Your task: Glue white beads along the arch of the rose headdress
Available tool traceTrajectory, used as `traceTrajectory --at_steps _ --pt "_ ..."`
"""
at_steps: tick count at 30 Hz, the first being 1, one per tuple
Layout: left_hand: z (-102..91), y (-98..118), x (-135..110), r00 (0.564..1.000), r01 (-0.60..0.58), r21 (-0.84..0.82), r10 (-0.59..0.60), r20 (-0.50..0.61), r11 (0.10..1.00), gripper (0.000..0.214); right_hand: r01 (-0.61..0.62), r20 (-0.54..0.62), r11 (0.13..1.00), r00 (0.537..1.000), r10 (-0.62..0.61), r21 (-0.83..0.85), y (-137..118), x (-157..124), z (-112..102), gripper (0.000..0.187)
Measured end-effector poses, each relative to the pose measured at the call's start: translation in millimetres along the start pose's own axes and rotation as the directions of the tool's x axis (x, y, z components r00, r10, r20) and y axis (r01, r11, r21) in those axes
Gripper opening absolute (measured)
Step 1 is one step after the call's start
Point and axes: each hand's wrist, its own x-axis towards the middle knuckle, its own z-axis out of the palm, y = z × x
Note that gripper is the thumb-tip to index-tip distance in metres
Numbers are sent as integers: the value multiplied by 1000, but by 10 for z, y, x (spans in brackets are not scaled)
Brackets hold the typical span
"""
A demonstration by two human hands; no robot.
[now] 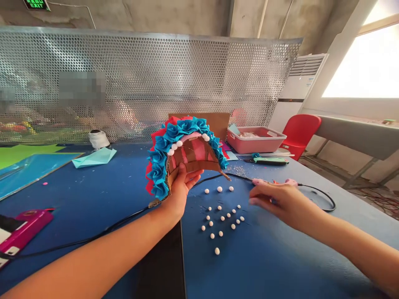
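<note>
My left hand [178, 192] grips a curved cardboard piece [204, 166] from below, thumb on its inner side. Blue folded-paper flowers [158, 172] line its front edge, with red paper ones [149, 182] behind. Small white balls [174, 146] sit along the inner rim in two groups, and pink strips cover the inside. Over the table at the right, my right hand [279, 201] has loosely bent fingers, with the thumb apart from them and nothing visible between. Just behind it lies a pink corded tool [291, 182], partly hidden by the hand. Several loose white balls [222, 218] are scattered between my hands.
A pink basket [257, 143] stands at the back right, with a green-handled cutter [271, 161] before it. A black cable crosses the table to a magenta power strip [29, 228]. Coloured sheets [34, 170] lie left. A perforated metal screen [149, 79] rises behind.
</note>
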Motion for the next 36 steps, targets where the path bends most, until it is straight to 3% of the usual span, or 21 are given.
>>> traceTrajectory --at_steps 3,7,9,12,17,22,26,32,36 --pt "6 6 -5 1000 8 10 -8 14 1000 32 7 -10 995 1000 -6 103 -127 158 -255 16" --pt "11 4 -5 1000 1 6 -1 17 1000 34 189 -230 974 960 -158 121 -358 438 -533 15" --pt "6 -5 -1 1000 -1 -5 1 17 1000 35 217 -338 971 926 -170 105 -470 571 -595 9" --pt "-8 -25 8 999 -6 -1 6 35 1000 38 214 -462 973 874 -150 89 -596 732 -589 3" --pt "-22 -49 11 996 -25 19 23 82 1000 40 236 -546 953 832 -96 192 -659 855 -431 13" --pt "-35 -69 7 995 -24 61 18 97 998 38 214 -677 962 735 -44 170 -624 841 -323 3" --pt "-39 -63 8 994 -39 70 32 101 997 40 255 -657 952 749 -83 171 -587 817 -319 10" --pt "-15 -34 4 997 -24 48 20 69 999 40 223 -665 961 744 -61 161 -559 797 -302 6" --pt "-2 -26 -9 996 -42 76 36 80 996 36 277 -636 953 760 -137 125 -558 774 -313 10"
